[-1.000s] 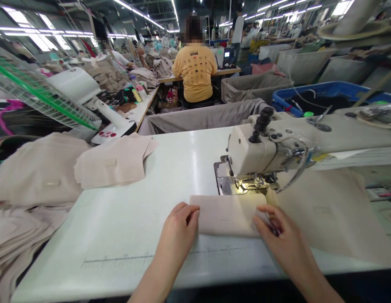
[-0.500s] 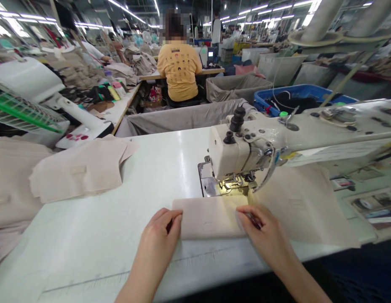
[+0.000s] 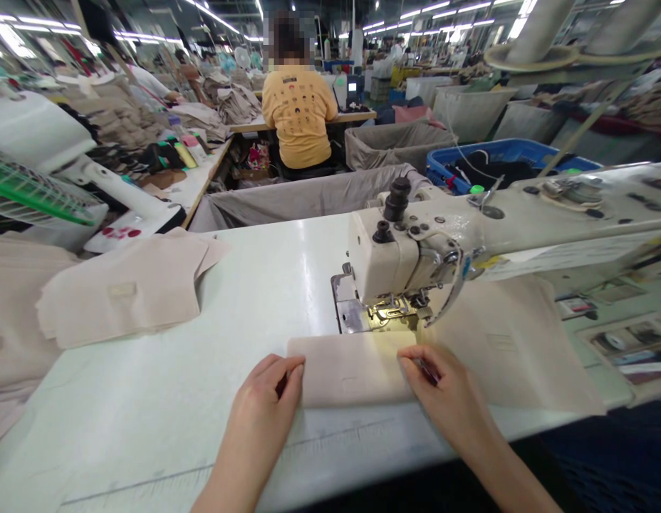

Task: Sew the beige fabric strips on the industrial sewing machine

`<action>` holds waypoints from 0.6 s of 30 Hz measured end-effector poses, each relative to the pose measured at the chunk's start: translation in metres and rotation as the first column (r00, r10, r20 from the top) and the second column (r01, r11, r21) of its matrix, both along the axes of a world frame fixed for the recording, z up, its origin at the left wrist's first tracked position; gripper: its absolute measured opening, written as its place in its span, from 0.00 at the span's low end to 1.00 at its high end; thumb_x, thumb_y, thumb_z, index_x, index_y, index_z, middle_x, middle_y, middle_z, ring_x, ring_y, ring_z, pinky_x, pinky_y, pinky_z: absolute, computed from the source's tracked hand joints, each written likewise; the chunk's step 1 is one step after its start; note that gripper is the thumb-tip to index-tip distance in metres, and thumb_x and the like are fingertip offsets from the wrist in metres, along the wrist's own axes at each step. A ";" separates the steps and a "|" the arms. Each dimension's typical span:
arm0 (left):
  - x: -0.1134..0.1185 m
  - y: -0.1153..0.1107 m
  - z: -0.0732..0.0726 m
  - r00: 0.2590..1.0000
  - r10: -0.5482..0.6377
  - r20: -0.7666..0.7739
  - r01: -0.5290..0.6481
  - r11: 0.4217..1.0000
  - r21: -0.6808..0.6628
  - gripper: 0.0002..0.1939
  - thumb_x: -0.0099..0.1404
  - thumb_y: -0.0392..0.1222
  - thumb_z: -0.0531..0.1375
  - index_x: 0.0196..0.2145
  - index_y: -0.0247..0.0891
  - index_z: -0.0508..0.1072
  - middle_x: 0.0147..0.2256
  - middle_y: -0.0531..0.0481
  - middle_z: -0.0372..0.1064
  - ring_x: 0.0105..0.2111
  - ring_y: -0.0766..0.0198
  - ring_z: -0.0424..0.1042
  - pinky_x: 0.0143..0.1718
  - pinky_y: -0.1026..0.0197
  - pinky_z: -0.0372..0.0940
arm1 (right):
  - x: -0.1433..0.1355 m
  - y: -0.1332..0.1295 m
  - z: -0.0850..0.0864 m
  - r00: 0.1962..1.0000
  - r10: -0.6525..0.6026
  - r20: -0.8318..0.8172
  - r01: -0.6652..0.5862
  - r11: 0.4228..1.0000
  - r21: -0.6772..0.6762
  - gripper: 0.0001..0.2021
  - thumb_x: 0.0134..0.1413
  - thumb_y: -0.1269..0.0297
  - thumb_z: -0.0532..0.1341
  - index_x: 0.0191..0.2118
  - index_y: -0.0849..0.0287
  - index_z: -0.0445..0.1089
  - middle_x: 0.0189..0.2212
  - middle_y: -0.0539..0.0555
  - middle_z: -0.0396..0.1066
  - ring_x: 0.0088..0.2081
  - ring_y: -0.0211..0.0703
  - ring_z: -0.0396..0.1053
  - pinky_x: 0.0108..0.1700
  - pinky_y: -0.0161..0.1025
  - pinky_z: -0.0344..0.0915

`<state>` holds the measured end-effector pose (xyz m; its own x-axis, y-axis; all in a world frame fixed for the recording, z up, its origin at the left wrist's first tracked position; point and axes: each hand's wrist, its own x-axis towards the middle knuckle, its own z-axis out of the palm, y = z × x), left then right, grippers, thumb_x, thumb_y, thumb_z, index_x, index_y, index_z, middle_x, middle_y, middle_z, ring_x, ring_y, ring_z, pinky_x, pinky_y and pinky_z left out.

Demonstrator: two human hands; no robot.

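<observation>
A folded beige fabric piece lies flat on the pale table, just in front of the sewing machine's lit needle area. My left hand pinches the fabric's left edge between thumb and fingertips. At its right edge, my right hand has thumb and forefinger closed on the cloth. Beneath the machine arm and to the right spreads a larger beige panel with a small stitched rectangle on it.
The white sewing machine head and arm stretch to the right. Stacked beige panels lie on the left, beside a white fan. Behind the table are a cloth-lined bin, a blue basket and a seated person in yellow.
The whole view has shifted slightly, so the table and stacked panels appear a little further left. Both hands keep their hold on the fabric, which stays in front of the needle area.
</observation>
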<state>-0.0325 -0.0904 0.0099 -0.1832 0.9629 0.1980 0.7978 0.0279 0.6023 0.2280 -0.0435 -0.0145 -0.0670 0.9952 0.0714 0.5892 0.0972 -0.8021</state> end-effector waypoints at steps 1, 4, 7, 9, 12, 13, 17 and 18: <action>0.000 0.000 0.000 1.000 -0.001 0.003 0.001 1.000 -0.003 0.14 0.66 0.45 0.54 0.32 0.41 0.79 0.28 0.50 0.74 0.29 0.60 0.75 0.30 0.59 0.72 | 0.000 0.000 0.001 1.000 0.004 0.000 -0.004 1.000 0.000 0.11 0.57 0.57 0.58 0.33 0.55 0.76 0.29 0.51 0.76 0.29 0.43 0.71 0.33 0.39 0.65; -0.001 0.000 -0.002 1.000 0.002 0.009 -0.002 1.000 -0.006 0.14 0.65 0.45 0.54 0.32 0.41 0.79 0.28 0.50 0.74 0.29 0.60 0.75 0.31 0.58 0.72 | 0.000 0.002 0.001 1.000 0.007 0.006 -0.008 1.000 0.012 0.11 0.57 0.57 0.58 0.33 0.56 0.76 0.28 0.51 0.76 0.29 0.43 0.71 0.34 0.39 0.66; -0.002 0.000 -0.003 1.000 0.008 0.010 -0.008 1.000 -0.007 0.15 0.66 0.45 0.54 0.32 0.41 0.79 0.28 0.50 0.75 0.29 0.59 0.75 0.32 0.57 0.72 | -0.001 0.003 0.001 1.000 0.005 0.009 -0.005 1.000 0.018 0.12 0.57 0.57 0.58 0.33 0.56 0.77 0.29 0.51 0.76 0.29 0.43 0.71 0.34 0.39 0.66; -0.002 -0.001 -0.003 1.000 0.008 0.009 -0.008 1.000 -0.011 0.15 0.66 0.46 0.54 0.32 0.41 0.79 0.28 0.49 0.75 0.29 0.59 0.75 0.32 0.57 0.72 | -0.001 0.003 0.002 1.000 0.019 0.013 -0.019 1.000 0.015 0.12 0.57 0.57 0.58 0.33 0.56 0.77 0.29 0.52 0.77 0.30 0.44 0.72 0.34 0.39 0.66; -0.002 0.000 -0.004 1.000 0.008 0.010 -0.008 1.000 -0.011 0.15 0.66 0.46 0.54 0.32 0.41 0.79 0.29 0.49 0.75 0.30 0.59 0.76 0.31 0.58 0.72 | -0.001 0.004 0.003 0.999 0.033 0.029 -0.033 0.999 0.015 0.13 0.57 0.57 0.58 0.33 0.56 0.77 0.29 0.52 0.76 0.29 0.44 0.72 0.34 0.39 0.67; -0.002 0.000 -0.004 1.000 0.009 0.007 -0.009 1.000 -0.009 0.15 0.66 0.46 0.54 0.32 0.41 0.79 0.29 0.49 0.75 0.30 0.59 0.76 0.32 0.57 0.72 | -0.001 0.004 0.003 0.999 0.036 0.036 -0.037 0.999 0.021 0.12 0.57 0.57 0.57 0.33 0.56 0.77 0.29 0.52 0.76 0.29 0.43 0.72 0.34 0.38 0.66; -0.001 0.000 -0.005 1.000 0.001 -0.027 -0.001 1.000 -0.006 0.15 0.67 0.45 0.53 0.32 0.41 0.78 0.30 0.49 0.75 0.31 0.59 0.76 0.34 0.57 0.72 | -0.002 0.003 0.005 0.994 0.055 0.095 -0.062 0.995 0.076 0.12 0.59 0.60 0.56 0.33 0.57 0.76 0.26 0.51 0.73 0.28 0.43 0.70 0.33 0.38 0.66; 0.000 0.000 -0.005 0.999 -0.007 -0.045 0.006 1.000 -0.006 0.15 0.68 0.45 0.52 0.32 0.41 0.78 0.30 0.49 0.74 0.31 0.59 0.75 0.34 0.57 0.72 | -0.002 0.003 0.005 0.990 0.063 0.125 -0.074 0.993 0.091 0.12 0.60 0.60 0.56 0.32 0.57 0.76 0.26 0.51 0.72 0.28 0.43 0.70 0.33 0.38 0.66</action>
<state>-0.0323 -0.0908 0.0051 -0.1681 0.9652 0.2005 0.8241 0.0259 0.5659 0.2261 -0.0407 -0.0097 -0.1487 0.9770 0.1530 0.6709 0.2133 -0.7102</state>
